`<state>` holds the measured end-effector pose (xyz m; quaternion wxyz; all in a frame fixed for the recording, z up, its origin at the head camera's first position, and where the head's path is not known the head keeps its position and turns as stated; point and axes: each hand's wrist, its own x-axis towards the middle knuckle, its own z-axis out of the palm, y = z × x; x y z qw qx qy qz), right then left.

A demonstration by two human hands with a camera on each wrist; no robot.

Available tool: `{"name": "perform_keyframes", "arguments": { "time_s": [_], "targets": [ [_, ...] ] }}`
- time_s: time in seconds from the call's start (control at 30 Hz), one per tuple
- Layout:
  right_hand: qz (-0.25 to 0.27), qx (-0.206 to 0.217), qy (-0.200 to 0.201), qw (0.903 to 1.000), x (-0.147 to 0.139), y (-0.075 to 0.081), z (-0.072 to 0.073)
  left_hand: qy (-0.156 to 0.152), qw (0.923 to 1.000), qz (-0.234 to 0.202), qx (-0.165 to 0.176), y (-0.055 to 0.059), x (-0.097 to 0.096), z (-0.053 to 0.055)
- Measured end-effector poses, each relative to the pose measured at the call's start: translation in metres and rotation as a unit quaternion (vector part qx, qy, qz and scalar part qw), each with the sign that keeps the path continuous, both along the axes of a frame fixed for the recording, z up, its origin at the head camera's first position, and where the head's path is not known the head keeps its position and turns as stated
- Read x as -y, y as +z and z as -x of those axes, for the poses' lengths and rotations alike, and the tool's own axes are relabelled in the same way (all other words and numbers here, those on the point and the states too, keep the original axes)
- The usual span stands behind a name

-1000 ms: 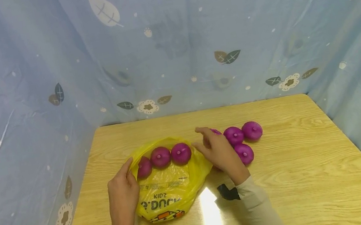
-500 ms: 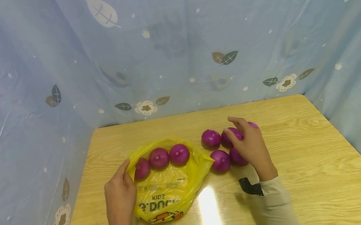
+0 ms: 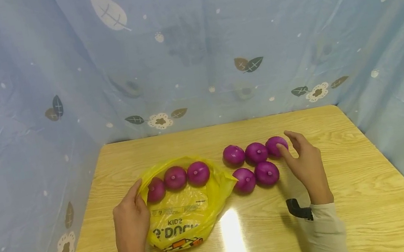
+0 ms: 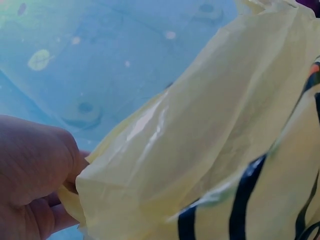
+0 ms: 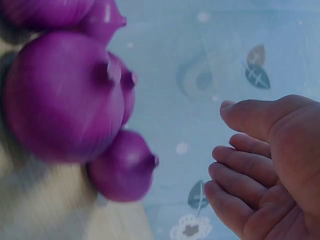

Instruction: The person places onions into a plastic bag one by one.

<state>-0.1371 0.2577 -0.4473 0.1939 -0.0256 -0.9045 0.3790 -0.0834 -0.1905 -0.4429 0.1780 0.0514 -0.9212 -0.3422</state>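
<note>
My left hand (image 3: pixel 131 218) pinches the left rim of a yellow plastic bag (image 3: pixel 186 229), which lies with its mouth spread and dark lettering inside. In the left wrist view, the hand's thumb and fingers close on the bag's thin edge (image 4: pixel 125 175). Three round purple onions (image 3: pixel 175 177) sit inside, along the far part of the mouth. Several more onions (image 3: pixel 256 153) form two rows right of the bag. My right hand (image 3: pixel 307 166) is beside the far-right onion (image 3: pixel 274 146), fingers relaxed and apart. In the right wrist view, air shows between that hand (image 5: pixel 265 165) and the onions (image 5: pixel 65 95).
A light wooden table (image 3: pixel 355 190) carries everything, its back edge against a blue patterned curtain (image 3: pixel 191 57) that also runs along both sides. Black camera mounts (image 3: pixel 298 210) are worn on both wrists. The bag's right corner overlaps the nearest front onion (image 3: pixel 244 181).
My right hand has moved right from the bag's right edge, over the loose onions, to their far-right end. The left hand keeps its hold on the bag's rim. The head view has shifted slightly.
</note>
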Motion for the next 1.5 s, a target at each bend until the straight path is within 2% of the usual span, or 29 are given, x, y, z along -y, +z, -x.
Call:
{"name": "perform_keyframes", "arguments": {
  "time_s": [0.4, 0.6, 1.0, 1.5],
  "targets": [
    [-0.036, 0.031, 0.003, 0.9989, -0.027, 0.000, -0.021, 0.004, 1.0000, -0.004, 0.003, 0.000, 0.001, 0.001],
    [-0.049, 0.055, 0.002, 0.9973, -0.035, 0.000, -0.025, 0.005, 0.9999, -0.005, 0.008, -0.001, 0.001, 0.001],
    [-0.042, 0.100, 0.036, 0.9935, -0.037, -0.011, -0.008, 0.002, 0.9998, -0.012, 0.013, -0.002, 0.001, 0.003],
    [-0.050, 0.154, 0.082, 0.9834, -0.040, -0.031, 0.021, 0.000, 1.0000, -0.003, 0.007, -0.001, 0.004, 0.003]
  ]
}}
